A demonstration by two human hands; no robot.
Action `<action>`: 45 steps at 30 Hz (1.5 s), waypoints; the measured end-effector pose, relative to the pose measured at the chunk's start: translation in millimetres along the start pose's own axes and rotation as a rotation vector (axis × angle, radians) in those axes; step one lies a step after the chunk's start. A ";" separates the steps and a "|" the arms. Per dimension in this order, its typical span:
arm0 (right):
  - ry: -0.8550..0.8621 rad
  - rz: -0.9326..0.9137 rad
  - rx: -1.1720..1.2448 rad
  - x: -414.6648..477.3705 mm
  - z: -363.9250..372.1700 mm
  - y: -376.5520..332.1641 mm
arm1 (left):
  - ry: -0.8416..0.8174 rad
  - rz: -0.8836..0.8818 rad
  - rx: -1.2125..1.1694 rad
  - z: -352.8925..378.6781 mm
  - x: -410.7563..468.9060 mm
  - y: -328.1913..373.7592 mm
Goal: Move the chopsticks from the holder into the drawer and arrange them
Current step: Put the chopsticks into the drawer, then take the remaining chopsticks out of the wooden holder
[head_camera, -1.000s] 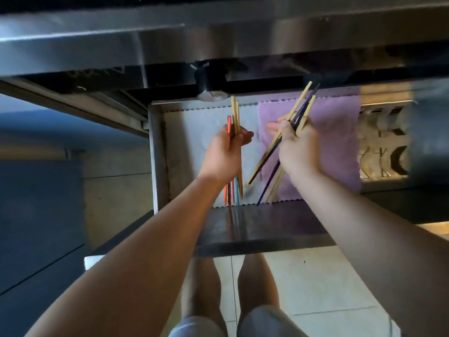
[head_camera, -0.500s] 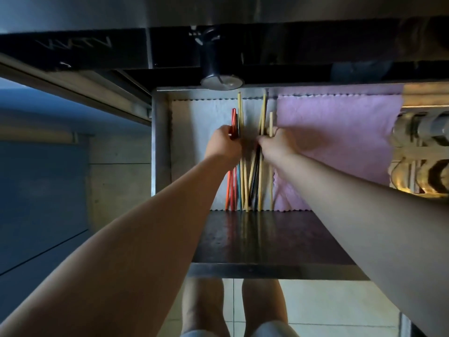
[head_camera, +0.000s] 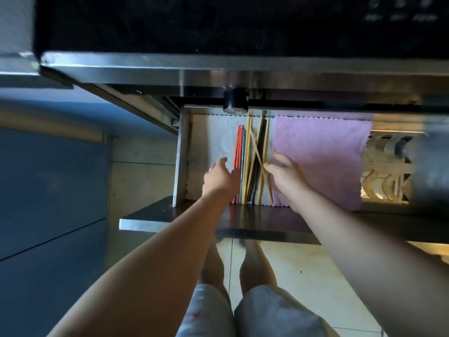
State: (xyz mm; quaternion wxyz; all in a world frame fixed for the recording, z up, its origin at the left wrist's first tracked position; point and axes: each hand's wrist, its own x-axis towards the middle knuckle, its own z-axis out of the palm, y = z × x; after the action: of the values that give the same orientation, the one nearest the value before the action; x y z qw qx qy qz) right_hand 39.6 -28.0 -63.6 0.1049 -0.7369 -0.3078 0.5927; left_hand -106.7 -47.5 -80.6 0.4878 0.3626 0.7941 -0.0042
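Observation:
Several chopsticks (head_camera: 246,152) lie lengthwise in the open drawer (head_camera: 181,154), red and teal ones (head_camera: 238,144) on the left, wooden and dark ones to their right. One wooden chopstick (head_camera: 255,147) lies slanted across the others. My right hand (head_camera: 288,175) pinches this slanted stick near its middle. My left hand (head_camera: 220,178) hovers over the white liner with relaxed fingers, its thumb side against the red chopsticks, holding nothing. No chopstick holder is in view.
A white liner (head_camera: 211,137) covers the drawer's left part and a pink cloth (head_camera: 328,152) the middle. Pale utensils (head_camera: 386,171) fill the right compartment. A dark knob (head_camera: 235,103) hangs over the drawer's back edge. The drawer's steel front (head_camera: 170,216) juts toward my legs.
Both bunches of chopsticks have gone from my hands down into the drawer. My left hand has let go and opened; my right hand has drawn back and now holds one slanted wooden stick.

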 end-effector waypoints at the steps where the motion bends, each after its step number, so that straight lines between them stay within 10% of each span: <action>1: -0.010 -0.007 -0.014 -11.4 -3.5 -0.9 | 0.010 0.006 0.031 -4.0 -12.7 0.6; 23: -0.102 -0.906 -1.112 -239.6 -49.8 -75.9 | 0.502 0.304 0.264 -115.6 -261.8 -41.4; 45: -0.397 -1.568 -1.242 -509.4 286.2 11.9 | 0.979 -0.196 0.017 -191.3 -494.9 -430.3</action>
State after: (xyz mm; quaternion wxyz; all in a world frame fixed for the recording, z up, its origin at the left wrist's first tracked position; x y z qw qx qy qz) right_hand -279.9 -391.9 263.5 0.0097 -0.1404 -0.9688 0.2042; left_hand -374.7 -578.7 255.2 0.0521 0.2496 0.9602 0.1144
